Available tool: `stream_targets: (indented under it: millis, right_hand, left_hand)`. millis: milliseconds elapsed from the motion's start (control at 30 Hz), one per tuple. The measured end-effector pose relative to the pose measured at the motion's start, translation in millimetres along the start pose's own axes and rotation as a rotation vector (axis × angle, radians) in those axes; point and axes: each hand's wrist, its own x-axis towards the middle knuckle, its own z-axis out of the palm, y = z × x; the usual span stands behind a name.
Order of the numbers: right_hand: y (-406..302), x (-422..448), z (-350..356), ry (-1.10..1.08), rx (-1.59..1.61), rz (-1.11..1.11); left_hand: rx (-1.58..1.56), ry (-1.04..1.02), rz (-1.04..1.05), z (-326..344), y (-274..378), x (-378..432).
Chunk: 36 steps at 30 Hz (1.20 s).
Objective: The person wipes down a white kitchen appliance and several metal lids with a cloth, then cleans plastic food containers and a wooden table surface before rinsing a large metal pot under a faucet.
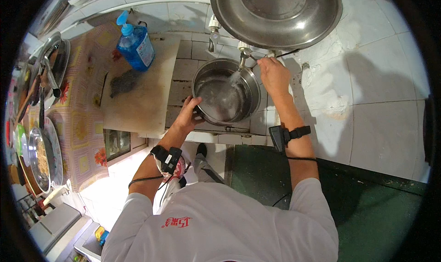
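Note:
Water runs from a metal tap (244, 57) into a round stainless steel pot (224, 96) that stands in a tiled basin. My left hand (188, 115) grips the pot's rim at its lower left, with the thumb over the edge. My right hand (275, 75) is at the tap's lever, its fingers closed around the lever's end. Some water lies in the pot. A second tap (213, 38) is just to the left, with no water seen coming from it.
A large metal basin (275, 38) hangs above the taps. Left of the pot, a blue pump bottle (136, 50) stands on a board (137, 107). Further left are a patterned tablecloth (81, 124), hanging utensils and a metal pan with food (41, 158).

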Motion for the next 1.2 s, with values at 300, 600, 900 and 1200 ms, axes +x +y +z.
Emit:
stream_targets:
  millis: [300,600,900,1200]
  right_hand:
    - [-42,-17,16,0.007,0.195,0.042]
    - [15,-96,52,-0.428,0.363,0.646]
    - [58,-130,112,-0.356,0.336,0.716]
    - [63,-147,93,-0.307,0.359,0.678]
  left_hand:
    - [0.052,0.037,0.101,7,30,11]
    - [0.043,-0.096,-0.07,-63,52,-12]
    - [0.089,0.015,-0.056,15,25,16]
    - [0.008,0.114,-0.236,21,1,13]
